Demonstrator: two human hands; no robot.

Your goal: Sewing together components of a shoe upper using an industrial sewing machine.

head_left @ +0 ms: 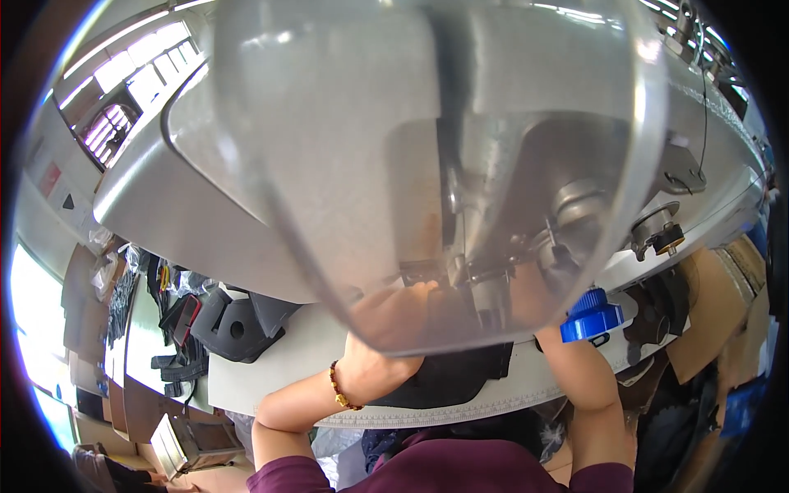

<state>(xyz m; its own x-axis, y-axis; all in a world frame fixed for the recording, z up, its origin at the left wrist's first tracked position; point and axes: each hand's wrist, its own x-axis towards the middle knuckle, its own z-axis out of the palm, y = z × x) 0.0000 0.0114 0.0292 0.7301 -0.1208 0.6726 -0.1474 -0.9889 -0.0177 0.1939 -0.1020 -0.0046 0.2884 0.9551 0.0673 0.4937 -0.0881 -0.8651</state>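
A soft, limp black fabric piece (460,374) is pressed flat on the white counter (304,345) by the left hand (394,316), fingers spread near the needle; the right hand (542,283) is blurred behind the clear guard (345,164), its grip untellable

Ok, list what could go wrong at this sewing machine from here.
1. The left hand has its fingertips close beside the presser foot and needle area, so a slip could bring them under the needle.
2. The clear guard blurs the view of the black fabric, so the seam could drift.
3. The right hand is mostly hidden behind the guard; its grip cannot be judged.
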